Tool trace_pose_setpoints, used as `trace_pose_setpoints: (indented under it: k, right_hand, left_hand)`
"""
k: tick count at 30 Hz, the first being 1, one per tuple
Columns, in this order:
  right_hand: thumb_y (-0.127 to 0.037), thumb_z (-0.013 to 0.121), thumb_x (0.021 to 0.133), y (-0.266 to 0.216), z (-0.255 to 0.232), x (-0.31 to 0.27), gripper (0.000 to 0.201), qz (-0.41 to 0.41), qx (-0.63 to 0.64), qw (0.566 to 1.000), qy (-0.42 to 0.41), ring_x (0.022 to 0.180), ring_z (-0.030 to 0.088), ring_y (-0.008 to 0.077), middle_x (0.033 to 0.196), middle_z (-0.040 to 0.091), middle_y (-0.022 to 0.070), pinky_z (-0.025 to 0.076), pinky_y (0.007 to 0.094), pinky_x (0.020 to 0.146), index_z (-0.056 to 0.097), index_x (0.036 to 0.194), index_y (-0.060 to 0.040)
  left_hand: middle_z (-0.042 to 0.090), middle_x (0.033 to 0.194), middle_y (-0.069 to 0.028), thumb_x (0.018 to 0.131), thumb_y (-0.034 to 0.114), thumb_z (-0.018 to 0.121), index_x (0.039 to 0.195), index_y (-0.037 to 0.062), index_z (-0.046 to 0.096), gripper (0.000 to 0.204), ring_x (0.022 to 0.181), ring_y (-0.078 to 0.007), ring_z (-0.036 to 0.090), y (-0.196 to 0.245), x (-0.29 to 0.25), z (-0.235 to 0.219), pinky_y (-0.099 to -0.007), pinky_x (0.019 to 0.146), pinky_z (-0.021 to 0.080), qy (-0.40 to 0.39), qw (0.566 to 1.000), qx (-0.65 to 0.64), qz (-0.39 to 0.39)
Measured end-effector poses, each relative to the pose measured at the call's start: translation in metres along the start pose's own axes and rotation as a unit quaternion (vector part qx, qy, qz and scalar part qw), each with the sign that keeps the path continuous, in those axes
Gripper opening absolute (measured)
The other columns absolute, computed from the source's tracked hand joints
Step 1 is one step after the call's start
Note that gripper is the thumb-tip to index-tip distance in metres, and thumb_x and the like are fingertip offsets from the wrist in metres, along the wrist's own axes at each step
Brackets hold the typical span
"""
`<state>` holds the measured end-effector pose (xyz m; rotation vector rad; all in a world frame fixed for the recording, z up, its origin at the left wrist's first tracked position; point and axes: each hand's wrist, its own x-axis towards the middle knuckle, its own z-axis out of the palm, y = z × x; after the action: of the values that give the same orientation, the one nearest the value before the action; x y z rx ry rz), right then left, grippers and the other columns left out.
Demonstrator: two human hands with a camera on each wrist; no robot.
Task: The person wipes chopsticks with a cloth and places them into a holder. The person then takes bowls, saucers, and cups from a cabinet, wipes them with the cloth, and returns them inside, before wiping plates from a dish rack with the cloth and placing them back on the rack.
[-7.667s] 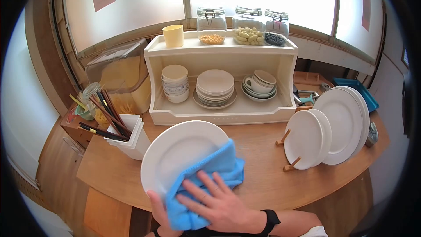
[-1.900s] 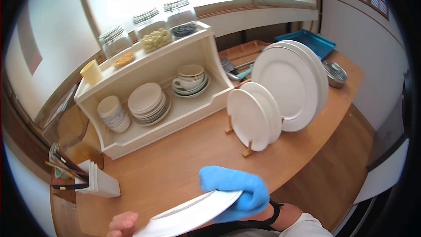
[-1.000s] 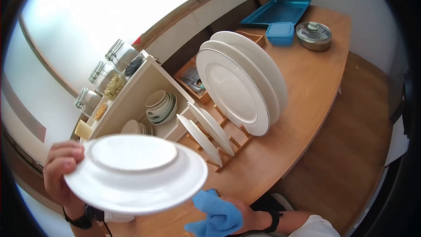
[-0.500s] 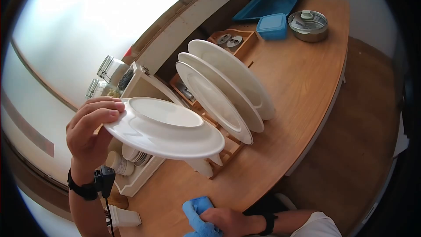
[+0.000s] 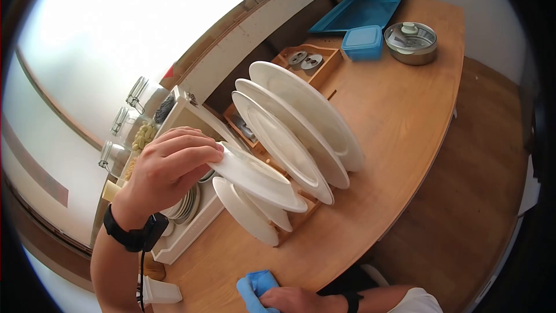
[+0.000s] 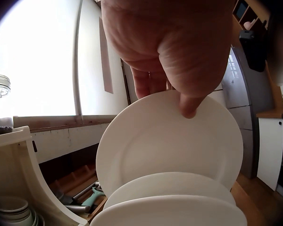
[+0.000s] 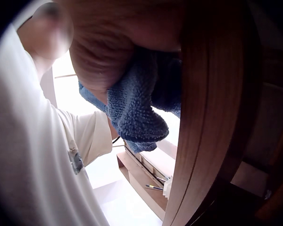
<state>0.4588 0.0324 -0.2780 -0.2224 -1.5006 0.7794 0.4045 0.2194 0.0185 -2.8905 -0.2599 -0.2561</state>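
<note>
In the head view my left hand (image 5: pixel 168 165) pinches the upper rim of a white plate (image 5: pixel 255 178), held tilted between two smaller plates (image 5: pixel 240 214) and several large plates (image 5: pixel 281 145) that stand in a wooden rack. The left wrist view shows the thumb of my left hand (image 6: pixel 172 52) on the near face of the held plate (image 6: pixel 174 136), fingers behind it. My right hand (image 5: pixel 289 299) grips a crumpled blue cloth (image 5: pixel 252 290) at the table's front edge. Seen from the right wrist, the cloth (image 7: pixel 137 103) hangs from that hand (image 7: pixel 104 42).
A white shelf (image 5: pixel 188 237) with dishes and jars (image 5: pixel 142 95) stands behind the left forearm. Farther back are a wooden tray (image 5: pixel 330 66), a blue container (image 5: pixel 364 42), a lidded pot (image 5: pixel 411 43) and a blue tray (image 5: pixel 362 11). White holders (image 5: pixel 162 291) stand at lower left.
The plate in my left hand has turned from a wiping position, its underside up, and moved right and down to the rack, now steeper. My right hand has drawn back low with the cloth.
</note>
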Motion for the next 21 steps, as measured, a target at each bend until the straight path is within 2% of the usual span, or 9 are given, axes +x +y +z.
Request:
trace_pose_setpoints:
  k: [1,2,4,5,7,11,16,21]
  right_hand:
    - [-0.008,0.059,0.088,0.003,0.001,-0.002,0.022,0.024,0.039,0.999,-0.019,0.102,0.062,0.0357,0.105,0.06,0.0216,0.051,0.041,0.089,0.056,0.108,0.0017]
    - [-0.008,0.059,0.088,0.002,0.001,-0.004,0.022,0.025,0.038,0.999,-0.017,0.102,0.062,0.0357,0.105,0.06,0.0216,0.051,0.041,0.089,0.056,0.108,0.0017]
    - [-0.018,0.072,0.074,-0.008,-0.003,0.005,0.041,-0.011,-0.04,0.999,0.011,0.079,0.06,0.0377,0.086,0.059,0.0169,0.048,0.044,0.069,0.052,0.106,-0.002]
    - [-0.018,0.072,0.074,-0.005,-0.001,0.001,0.041,-0.01,-0.04,0.999,0.012,0.079,0.06,0.0377,0.086,0.059,0.0169,0.048,0.044,0.069,0.052,0.106,-0.002]
    - [-0.013,0.05,0.093,0.003,0.004,-0.006,0.027,0.023,0.01,1.0,-0.016,0.103,0.062,0.0359,0.106,0.06,0.0223,0.051,0.0443,0.09,0.051,0.115,0.0022]
    - [-0.012,0.051,0.094,0.002,0.002,-0.004,0.024,0.01,0.006,1.0,-0.008,0.102,0.063,0.0348,0.106,0.061,0.022,0.052,0.0426,0.089,0.052,0.113,0.0033]
    - [-0.019,0.073,0.072,-0.011,-0.009,0.008,0.043,-0.007,-0.028,0.999,-0.013,0.082,0.061,0.0378,0.089,0.059,0.0179,0.049,0.0444,0.071,0.052,0.106,-0.0008]
    - [-0.02,0.072,0.074,-0.011,-0.01,0.008,0.044,-0.008,-0.027,0.999,-0.019,0.082,0.061,0.039,0.09,0.06,0.0195,0.049,0.045,0.071,0.052,0.107,0.0012]
  left_hand:
    - [0.069,0.097,-0.0095,0.078,0.001,0.071,0.098,0.0057,0.065,0.021,0.092,-0.0292,0.065,-0.001,0.001,0.002,-0.0379,0.08,0.054,-0.012,1.0,0.004,-0.005]
    - [0.069,0.097,-0.0094,0.079,0.001,0.071,0.099,0.0059,0.065,0.021,0.092,-0.0294,0.065,-0.002,0.003,0.004,-0.0376,0.08,0.054,-0.024,1.0,0.009,-0.01]
    - [0.069,0.098,-0.0095,0.079,0.001,0.071,0.098,0.0055,0.065,0.02,0.093,-0.029,0.065,-0.005,0.005,0.009,-0.0385,0.083,0.053,-0.034,0.999,0.004,-0.014]
    - [0.069,0.098,-0.0095,0.078,0.001,0.072,0.096,0.0051,0.065,0.02,0.093,-0.0287,0.066,-0.006,0.005,0.012,-0.0393,0.087,0.053,-0.043,0.999,0.001,-0.02]
    - [0.069,0.098,-0.0094,0.079,0.001,0.072,0.097,0.0056,0.065,0.02,0.094,-0.0286,0.065,-0.008,0.008,0.019,-0.039,0.086,0.053,-0.053,0.999,-0.003,-0.014]
    - [0.068,0.099,-0.009,0.08,0.002,0.071,0.098,0.0069,0.066,0.02,0.095,-0.0284,0.064,-0.012,0.012,0.033,-0.0385,0.085,0.053,-0.083,0.996,-0.021,-0.007]
    - [0.068,0.099,-0.0086,0.081,0.004,0.071,0.099,0.007,0.066,0.019,0.097,-0.0275,0.064,-0.013,0.012,0.046,-0.038,0.085,0.052,-0.085,0.996,-0.028,-0.005]
    - [0.068,0.101,-0.0089,0.081,0.004,0.072,0.101,0.0071,0.066,0.021,0.099,-0.0271,0.063,-0.013,0.016,0.051,-0.0375,0.087,0.052,-0.083,0.996,-0.019,-0.008]
